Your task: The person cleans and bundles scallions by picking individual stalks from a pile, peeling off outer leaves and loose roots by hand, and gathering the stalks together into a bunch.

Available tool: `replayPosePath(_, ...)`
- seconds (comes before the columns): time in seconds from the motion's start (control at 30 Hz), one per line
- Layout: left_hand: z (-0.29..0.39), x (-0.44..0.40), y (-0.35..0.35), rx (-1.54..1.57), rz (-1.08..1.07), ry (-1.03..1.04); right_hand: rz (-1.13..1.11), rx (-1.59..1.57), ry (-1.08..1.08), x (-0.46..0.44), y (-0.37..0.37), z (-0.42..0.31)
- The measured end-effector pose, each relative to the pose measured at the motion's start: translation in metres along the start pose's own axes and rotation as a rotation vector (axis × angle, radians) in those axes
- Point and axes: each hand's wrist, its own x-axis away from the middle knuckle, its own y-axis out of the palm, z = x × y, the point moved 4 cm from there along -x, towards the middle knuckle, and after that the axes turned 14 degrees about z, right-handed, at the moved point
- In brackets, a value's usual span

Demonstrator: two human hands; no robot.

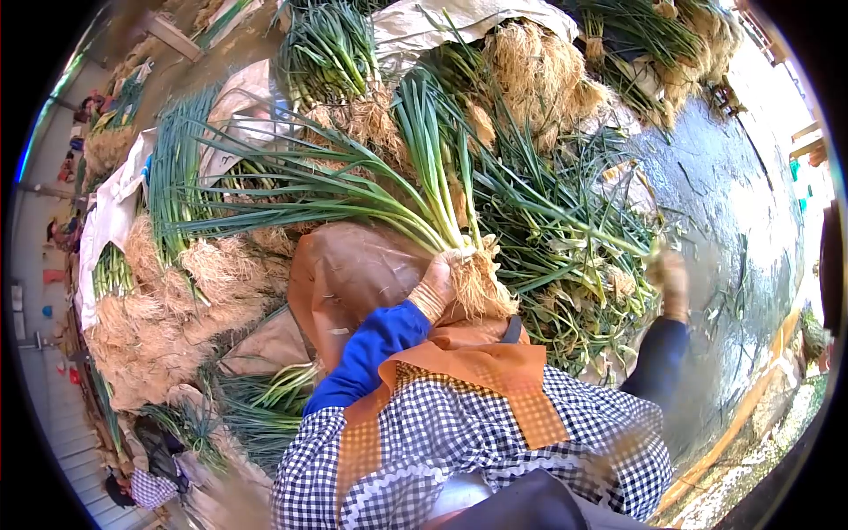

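Observation:
My left hand [439, 281], in what looks like a work glove, is closed around the lower stems of a bunch of green onions [435, 199]. The bunch's pale roots [483, 284] hang to the right of the fist, and its long leaves fan up and to the left over my lap. Further right, my right hand [669, 276] is partly blurred. At its fingers is the pale end of a single green onion [609, 237], whose leaves stretch up and left across the pile.
A heap of loose green onions and stripped leaves [565, 300] lies between my hands. Rooted bundles [203, 265] stand at left, and more [534, 79] lie at the top. A brown apron [353, 265] covers my lap. Wet, shiny ground [733, 221] extends right.

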Motion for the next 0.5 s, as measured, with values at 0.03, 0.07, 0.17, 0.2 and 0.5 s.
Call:
replayPosePath(0.03,0.001,0.000,0.002,0.021,-0.043,0.013,-0.126,0.187,-0.064,-0.027,0.000,0.061)
replayPosePath(0.07,0.000,-0.004,-0.006,0.037,-0.044,-0.009,-0.161,0.659,-0.292,0.002,0.034,0.066)
replayPosePath(0.17,-0.003,-0.007,-0.019,0.102,0.013,-0.012,-0.350,0.470,-0.126,0.077,0.162,0.052)
replayPosePath(0.2,-0.003,-0.007,-0.023,0.078,0.037,0.001,-0.457,0.475,-0.173,0.102,0.203,0.019)
replayPosePath(0.5,-0.013,0.023,-0.006,0.075,-0.061,0.030,-0.861,0.263,-0.240,0.113,0.345,0.016)
